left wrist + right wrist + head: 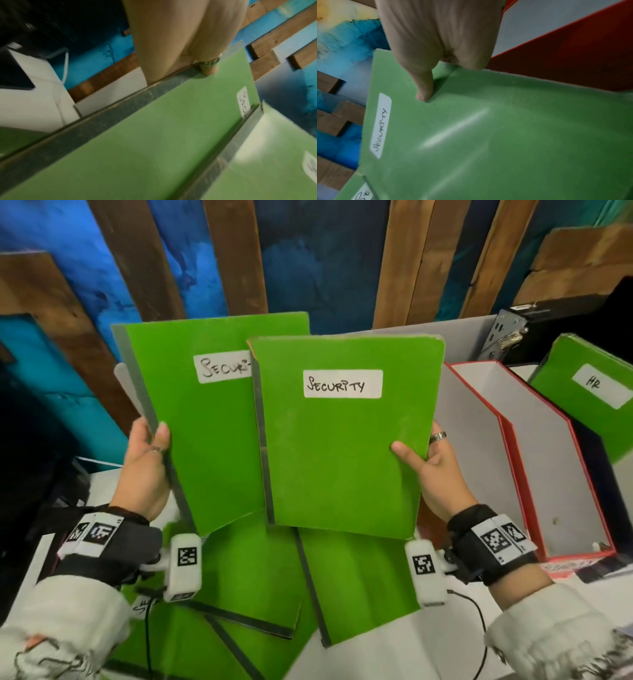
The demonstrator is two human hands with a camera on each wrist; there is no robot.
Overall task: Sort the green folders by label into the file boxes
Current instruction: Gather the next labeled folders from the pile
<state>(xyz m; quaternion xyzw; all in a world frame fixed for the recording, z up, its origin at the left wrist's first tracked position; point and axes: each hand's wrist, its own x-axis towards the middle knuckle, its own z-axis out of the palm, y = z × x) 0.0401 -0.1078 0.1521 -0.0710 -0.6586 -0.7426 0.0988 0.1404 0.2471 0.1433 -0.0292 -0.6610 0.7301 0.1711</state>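
Observation:
I hold two green folders upright, both labelled SECURITY. My left hand (147,460) pinches the grey spine of the left folder (212,440), thumb on its front; the wrist view shows the same folder (154,135) under my left hand (197,65). My right hand (428,463) grips the right edge of the right folder (342,446), which overlaps the left one. From the right wrist, my thumb lies on that folder (488,135) near its label. Several more green folders (260,583) lie flat on the table below.
A red-edged file box (548,467) stands open at the right, and beside it another box holds a green folder labelled HR (596,392). A grey box wall (472,440) rises just right of my right hand. A blue and wood wall is behind.

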